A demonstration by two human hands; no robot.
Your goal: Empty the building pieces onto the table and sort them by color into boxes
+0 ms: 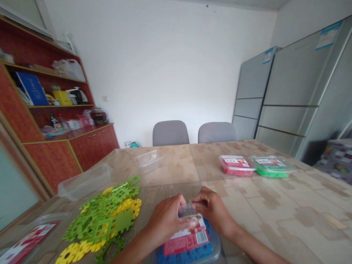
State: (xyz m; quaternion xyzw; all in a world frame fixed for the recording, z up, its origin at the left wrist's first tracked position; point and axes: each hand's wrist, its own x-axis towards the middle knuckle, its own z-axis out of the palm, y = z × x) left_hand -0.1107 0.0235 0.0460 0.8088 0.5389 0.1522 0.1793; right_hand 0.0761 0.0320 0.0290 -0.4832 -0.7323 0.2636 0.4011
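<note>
In front of me lies a clear plastic box [216,253] filled with blue pieces, a red and white label [187,240] on its lid. My left hand [172,214] grips the far left part of the lid, its thumb lying across the label. At the far right edge of the same box, my right hand [210,205] has its fingers curled against the rim. Both hands touch the box near its far side. Left of them spreads a loose pile of green pieces [110,216] and yellow flower-shaped pieces [95,245].
Two clear tubs without lids, one long [85,181] and one small [149,160], sit at the left. A labelled lid [33,238] lies at front left. Lidded boxes of red pieces [237,165] and green pieces [272,167] stand at the right. Two grey chairs [170,132] back the table.
</note>
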